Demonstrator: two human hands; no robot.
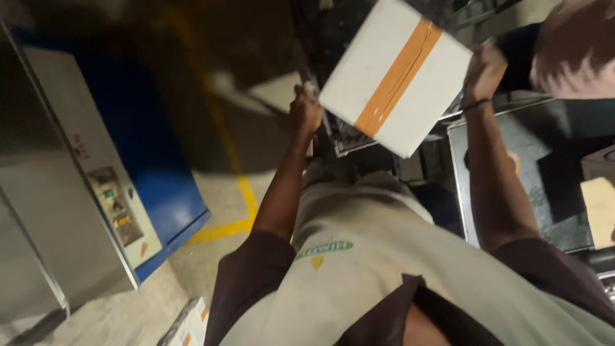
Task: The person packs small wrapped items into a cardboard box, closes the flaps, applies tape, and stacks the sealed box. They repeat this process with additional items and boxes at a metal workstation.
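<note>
The pale concrete floor (128, 307) carries a yellow painted line (240, 192), a grey-and-blue metal cabinet (96, 186) and a white printed carton (189, 327) at its near edge.

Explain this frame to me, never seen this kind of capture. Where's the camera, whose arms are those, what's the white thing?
There is one picture, taken by a camera worn on a person's head and tilted steeply down, so you see their own chest, apron and both arms reaching forward. No robot is involved. The left hand and right hand grip opposite edges of a white cardboard box sealed with a strip of orange-brown tape, held up in the air. Below it is dark machinery, too dim to make out. At the left stands a grey cabinet with a control panel and a blue panel behind it. Yellow lines mark the concrete floor. A blurred second person shows at top right.
</note>
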